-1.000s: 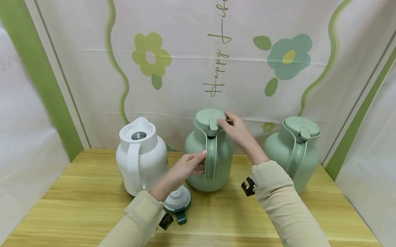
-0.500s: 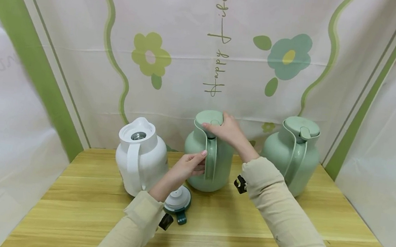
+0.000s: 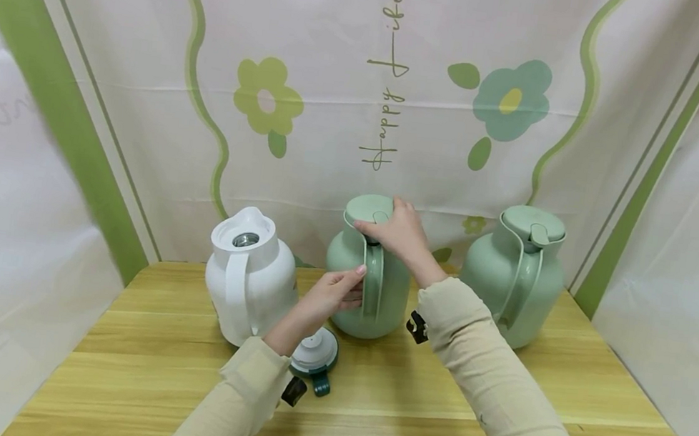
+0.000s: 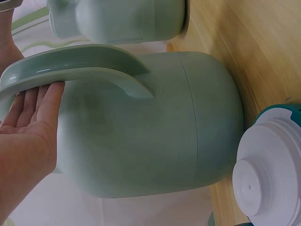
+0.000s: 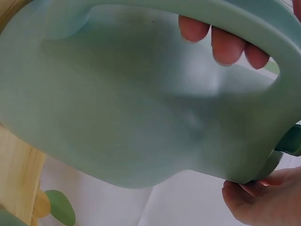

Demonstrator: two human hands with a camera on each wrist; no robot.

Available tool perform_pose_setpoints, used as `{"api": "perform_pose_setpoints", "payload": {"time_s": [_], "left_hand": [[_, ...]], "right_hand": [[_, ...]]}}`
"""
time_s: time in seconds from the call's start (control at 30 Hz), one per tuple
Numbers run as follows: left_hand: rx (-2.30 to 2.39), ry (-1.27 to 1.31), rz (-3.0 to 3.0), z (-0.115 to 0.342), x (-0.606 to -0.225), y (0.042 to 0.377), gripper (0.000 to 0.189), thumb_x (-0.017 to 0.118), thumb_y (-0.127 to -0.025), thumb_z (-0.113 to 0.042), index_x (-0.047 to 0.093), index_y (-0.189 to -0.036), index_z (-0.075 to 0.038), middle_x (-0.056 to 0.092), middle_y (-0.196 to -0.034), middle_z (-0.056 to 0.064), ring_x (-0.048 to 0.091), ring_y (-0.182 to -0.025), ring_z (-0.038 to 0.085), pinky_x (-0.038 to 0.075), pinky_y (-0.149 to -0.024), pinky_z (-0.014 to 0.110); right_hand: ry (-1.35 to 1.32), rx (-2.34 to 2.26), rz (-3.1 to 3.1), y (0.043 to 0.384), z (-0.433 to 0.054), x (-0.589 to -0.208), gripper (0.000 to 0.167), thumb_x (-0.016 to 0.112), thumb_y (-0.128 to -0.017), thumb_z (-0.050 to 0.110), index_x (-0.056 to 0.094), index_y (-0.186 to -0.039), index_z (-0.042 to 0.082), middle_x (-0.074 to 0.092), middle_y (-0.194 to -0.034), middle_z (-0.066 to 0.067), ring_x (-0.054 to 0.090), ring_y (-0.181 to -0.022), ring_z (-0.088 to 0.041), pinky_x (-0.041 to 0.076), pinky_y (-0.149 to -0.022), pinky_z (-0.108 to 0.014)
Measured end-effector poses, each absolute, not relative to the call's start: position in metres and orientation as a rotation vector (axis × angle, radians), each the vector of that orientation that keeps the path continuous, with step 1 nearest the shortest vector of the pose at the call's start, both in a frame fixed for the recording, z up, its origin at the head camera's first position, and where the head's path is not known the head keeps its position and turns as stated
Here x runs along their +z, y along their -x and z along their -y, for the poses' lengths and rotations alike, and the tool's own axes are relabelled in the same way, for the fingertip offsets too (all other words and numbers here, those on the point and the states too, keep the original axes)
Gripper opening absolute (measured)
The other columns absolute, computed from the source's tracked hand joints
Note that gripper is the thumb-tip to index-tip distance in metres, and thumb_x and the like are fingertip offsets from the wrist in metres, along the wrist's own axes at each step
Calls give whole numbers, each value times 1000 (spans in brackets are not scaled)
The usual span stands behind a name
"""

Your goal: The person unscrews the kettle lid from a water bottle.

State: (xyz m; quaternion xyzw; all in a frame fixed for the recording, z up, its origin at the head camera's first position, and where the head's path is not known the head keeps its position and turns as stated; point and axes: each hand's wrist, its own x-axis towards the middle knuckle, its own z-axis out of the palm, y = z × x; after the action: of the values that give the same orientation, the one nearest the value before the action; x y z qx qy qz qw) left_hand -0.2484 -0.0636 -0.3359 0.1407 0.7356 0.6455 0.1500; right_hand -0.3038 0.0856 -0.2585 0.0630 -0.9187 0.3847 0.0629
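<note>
A pale green thermos jug (image 3: 391,298) stands upright at mid-table, its handle (image 3: 372,285) towards me. My left hand (image 3: 322,303) holds that handle, its fingers passing through the opening and the thumb against the near edge. Up at the top, my right hand (image 3: 404,237) grips the lid (image 3: 365,207) at the right side of the rim. Its thumb lies across the front by the lever and mostly covers it. The right wrist view shows fingertips of the right hand (image 5: 263,200) against the rim.
An uncapped white jug (image 3: 275,267) stands at left. Beside it, partly behind my left wrist, a white and dark green lid (image 3: 316,356) lies on the wooden table (image 3: 359,420). Another green jug (image 3: 538,290) with its lid on stands at right. A printed curtain (image 3: 336,51) hangs behind.
My right hand has shifted left and its thumb has moved across the front of the lid. The lid's lever, raised earlier, now lies lower under it. My left hand keeps its hold.
</note>
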Motion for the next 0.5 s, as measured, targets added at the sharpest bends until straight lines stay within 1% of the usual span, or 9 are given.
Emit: {"api": "perform_pose_setpoints", "payload": {"time_s": [0.23, 0.5], "left_hand": [[1860, -407, -2113, 63, -337, 249, 59, 36, -103, -39, 39, -140, 8, 46, -142, 27, 46, -132, 37, 41, -109, 47], [1859, -411, -2116, 63, -337, 249, 60, 35, -103, -40, 39, -141, 7, 46, -142, 27, 46, -132, 37, 41, -109, 47]], "right_hand": [[-155, 1192, 2739, 303, -85, -259, 96, 70, -80, 49, 25, -149, 0, 35, -149, -22, 41, -132, -37, 40, -108, -51], [-156, 1295, 2638, 304, -87, -255, 97, 71, -80, 47, 23, -150, 1, 29, -153, -22, 38, -135, -38, 38, -110, -51]]}}
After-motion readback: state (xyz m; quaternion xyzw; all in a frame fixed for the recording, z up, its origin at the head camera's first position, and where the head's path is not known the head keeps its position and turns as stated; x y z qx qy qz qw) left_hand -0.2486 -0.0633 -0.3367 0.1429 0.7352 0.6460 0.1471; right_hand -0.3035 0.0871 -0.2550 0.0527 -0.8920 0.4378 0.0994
